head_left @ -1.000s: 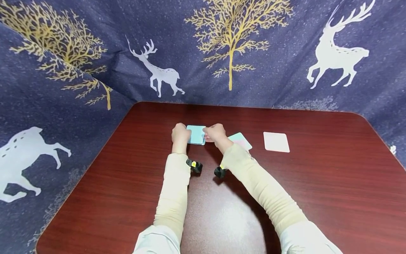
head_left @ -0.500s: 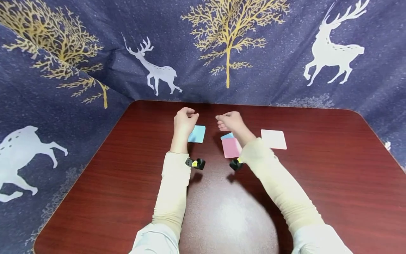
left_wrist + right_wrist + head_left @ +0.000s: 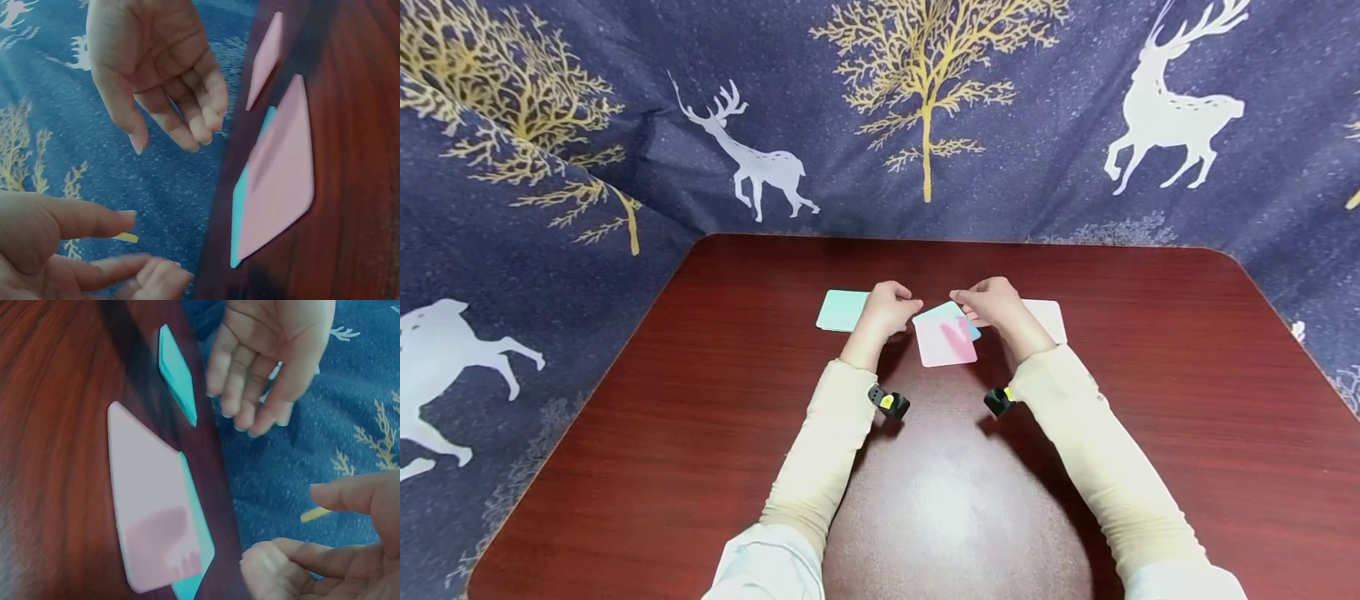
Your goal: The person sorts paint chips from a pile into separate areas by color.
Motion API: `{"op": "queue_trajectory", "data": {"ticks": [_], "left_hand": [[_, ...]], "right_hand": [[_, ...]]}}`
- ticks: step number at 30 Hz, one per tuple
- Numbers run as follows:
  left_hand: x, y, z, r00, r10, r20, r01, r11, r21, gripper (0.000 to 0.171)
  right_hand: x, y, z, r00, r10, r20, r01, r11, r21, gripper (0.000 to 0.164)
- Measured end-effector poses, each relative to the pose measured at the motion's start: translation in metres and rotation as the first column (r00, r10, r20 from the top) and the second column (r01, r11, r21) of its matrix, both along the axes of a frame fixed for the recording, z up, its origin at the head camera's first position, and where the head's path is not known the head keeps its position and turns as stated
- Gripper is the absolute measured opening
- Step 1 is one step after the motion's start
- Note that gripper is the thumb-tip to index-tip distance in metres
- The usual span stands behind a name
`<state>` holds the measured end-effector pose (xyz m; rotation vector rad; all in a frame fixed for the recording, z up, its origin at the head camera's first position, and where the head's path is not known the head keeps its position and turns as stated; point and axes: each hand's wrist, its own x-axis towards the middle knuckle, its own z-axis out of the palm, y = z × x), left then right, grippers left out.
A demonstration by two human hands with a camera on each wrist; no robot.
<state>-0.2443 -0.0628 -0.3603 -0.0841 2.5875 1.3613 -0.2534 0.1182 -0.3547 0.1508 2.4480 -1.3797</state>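
Note:
A pink square card [image 3: 940, 348] lies in the middle of the table, partly over a turned blue-green card [image 3: 199, 519] whose edge sticks out beneath it. My left hand [image 3: 889, 310] hovers just left of this pair, thumb and fingers apart and holding nothing in the wrist views. Over the pair's right side is my right hand [image 3: 995, 302], also empty, its fingers loosely bent. Left of my left hand sits a small stack of mint-green cards [image 3: 839, 310]. Another pale pink card [image 3: 1047, 318] lies to the right, partly covered by my right hand and wrist.
The dark red wooden table [image 3: 700, 375] ends at a far edge against a blue cloth [image 3: 850, 167] printed with deer and trees. Black wrist cameras [image 3: 893, 406] hang on the inner side of both forearms.
Both hands have left the blue card stack, risen, and moved right to the pink and blue pair. The left hand now uncovers the stack.

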Motion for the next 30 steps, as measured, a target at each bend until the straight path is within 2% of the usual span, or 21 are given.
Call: {"op": "queue_trajectory", "data": {"ticks": [3,4,5,9,12,17,21,26,30], "left_hand": [[0.0,0.004,-0.003,0.998,-0.026,0.065,0.031,0.997,-0.074,0.039],[-0.001,0.005,-0.005,0.996,-0.036,0.082,0.044,0.993,-0.108,0.029],[-0.001,0.006,-0.006,0.994,-0.047,0.093,0.059,0.99,-0.131,0.026],[-0.001,0.011,-0.009,0.986,-0.102,0.134,0.124,0.978,-0.17,0.024],[0.0,0.014,-0.01,0.978,-0.12,0.171,0.151,0.971,-0.184,0.042],[0.0,0.018,-0.013,0.97,-0.136,0.203,0.177,0.964,-0.2,0.043],[-0.001,0.02,-0.015,0.971,-0.126,0.204,0.172,0.959,-0.224,0.041],[-0.005,0.02,-0.018,0.98,-0.077,0.185,0.116,0.97,-0.214,0.034],[-0.008,0.02,-0.023,0.984,-0.037,0.172,0.069,0.98,-0.186,0.013]], "right_hand": [[0.002,0.006,-0.005,1.0,0.026,0.012,-0.026,1.0,0.016,0.051],[0.003,0.008,-0.007,0.999,0.036,0.016,-0.036,0.999,0.015,0.051],[0.004,0.01,-0.008,0.999,0.043,0.019,-0.043,0.999,0.012,0.052],[0.009,0.015,-0.015,0.999,0.041,0.024,-0.041,0.999,0.003,0.051],[0.012,0.018,-0.021,0.999,0.032,0.018,-0.032,0.999,-0.003,0.049],[0.014,0.02,-0.027,1.0,0.013,0.013,-0.013,0.999,-0.049,0.047],[0.013,0.02,-0.029,0.999,0.018,0.035,-0.015,0.996,-0.089,0.048],[0.011,0.019,-0.033,0.998,0.008,0.061,0.002,0.987,-0.164,0.046],[0.009,0.018,-0.037,0.997,-0.007,0.08,0.023,0.978,-0.209,0.044]]}}
